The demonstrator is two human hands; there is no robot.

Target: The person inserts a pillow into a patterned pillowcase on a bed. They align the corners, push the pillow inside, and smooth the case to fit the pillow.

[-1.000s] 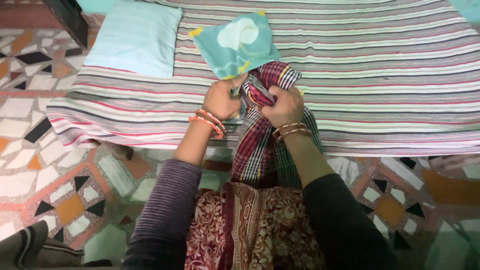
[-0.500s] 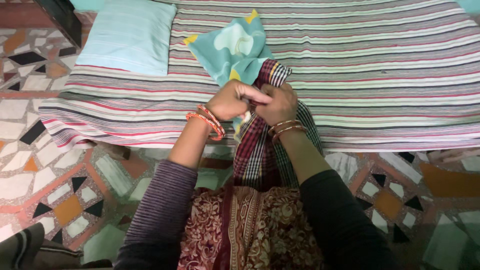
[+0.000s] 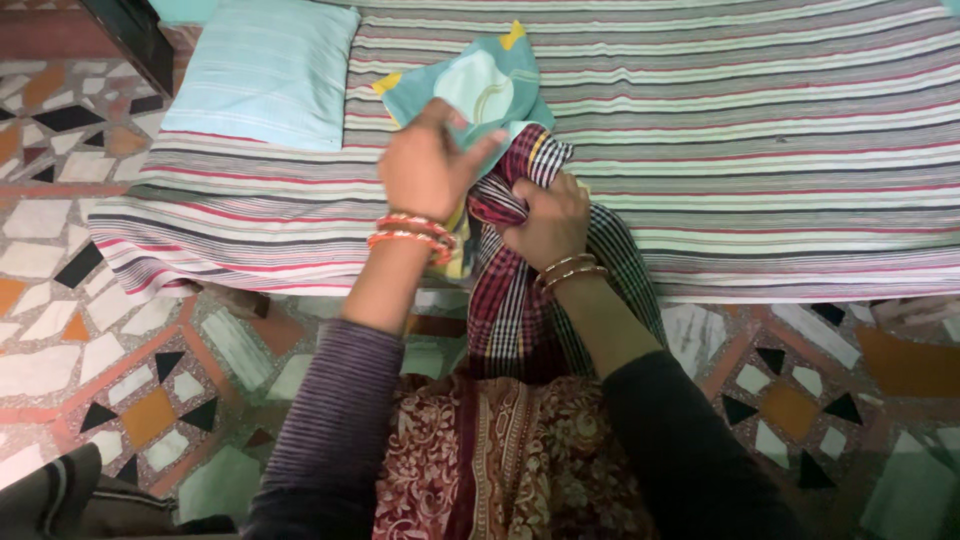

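A teal cloth point(image 3: 490, 85) with pale flower shapes and yellow corners lies bunched on the bed, knotted into a red, black and white checked cloth point(image 3: 515, 300) that hangs down over the bed's front edge. My left hand point(image 3: 425, 170) is raised over the teal cloth and grips its lower part, with orange bangles on the wrist. My right hand point(image 3: 545, 220) is closed around the checked cloth just below the knot.
The bed carries a striped sheet point(image 3: 760, 150) and a pale blue pillow point(image 3: 265, 70) at the back left. The floor point(image 3: 100, 330) has patterned mosaic tiles. My maroon printed garment point(image 3: 500, 460) fills the lower middle. Dark fabric point(image 3: 60, 500) lies bottom left.
My left hand has risen from beside the right hand up onto the teal cloth, pulling it. My right hand keeps its hold on the checked cloth near the knot.
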